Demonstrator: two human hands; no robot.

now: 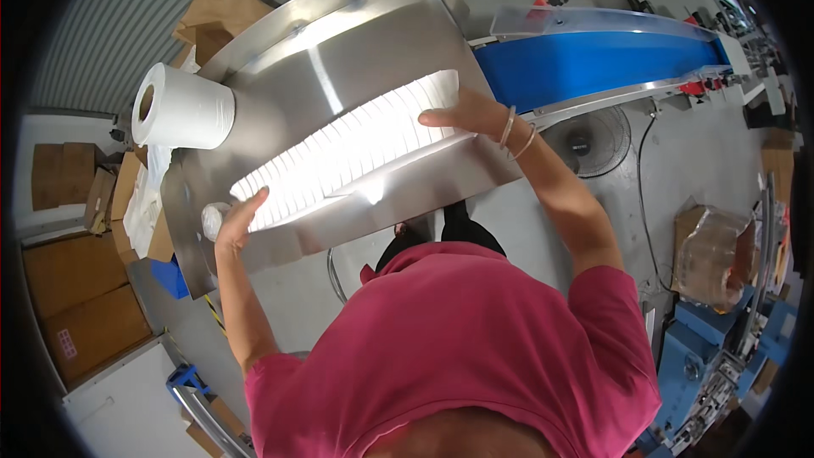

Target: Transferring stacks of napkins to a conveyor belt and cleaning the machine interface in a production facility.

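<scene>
A long, slightly bowed row of white pieces, packed side by side with thin dark lines between them, spans the space between my hands over the metal table. My left hand closes on its near left end, the thumb lying along the top. At the far right end, my right hand grips it, thumb on the upper face. The fingers of both hands are partly hidden. Glare washes out the row, so I cannot tell what the single pieces are.
A large white roll stands on the table's left side, near a small clear-wrapped item. Rightward runs a blue conveyor belt with a clear guard. A floor fan sits below it. Cardboard boxes stand at the left.
</scene>
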